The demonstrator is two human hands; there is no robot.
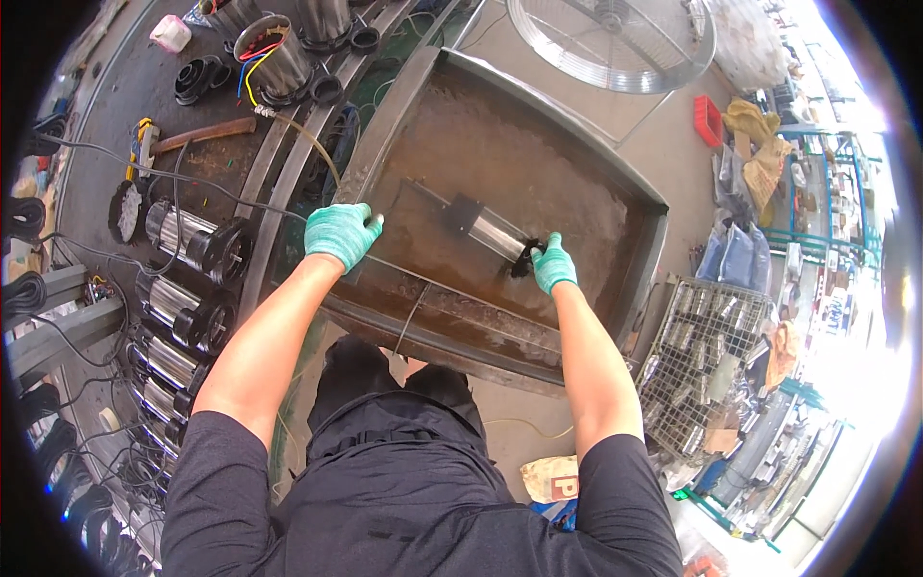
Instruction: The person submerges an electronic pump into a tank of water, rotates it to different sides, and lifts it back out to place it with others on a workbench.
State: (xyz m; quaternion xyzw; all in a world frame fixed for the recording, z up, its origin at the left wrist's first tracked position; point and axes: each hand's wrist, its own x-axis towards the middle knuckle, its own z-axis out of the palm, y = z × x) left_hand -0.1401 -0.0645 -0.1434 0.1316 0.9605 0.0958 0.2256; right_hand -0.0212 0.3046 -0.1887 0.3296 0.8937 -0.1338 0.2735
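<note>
A pump-like silver cylinder (498, 234) with black ends lies tilted in the brown water of a metal tank (423, 85). My right hand (554, 264), in a green glove, is closed on its near black end. Above the tank's left edge, my left hand (338, 236), gloved alike, is closed around a dark cable (240, 200) that comes in from the left bench. A thin dark line runs from near this hand toward the cylinder's far end; whether it is the same cable is hard to see.
Several silver-and-black motor units (178, 308) line the left bench, with a wooden-handled hammer (207, 133) and a steel cylinder with coloured wires (274, 67) beyond. A large round fan (615, 43) stands behind the tank. A wire basket of metal parts (687, 370) sits right.
</note>
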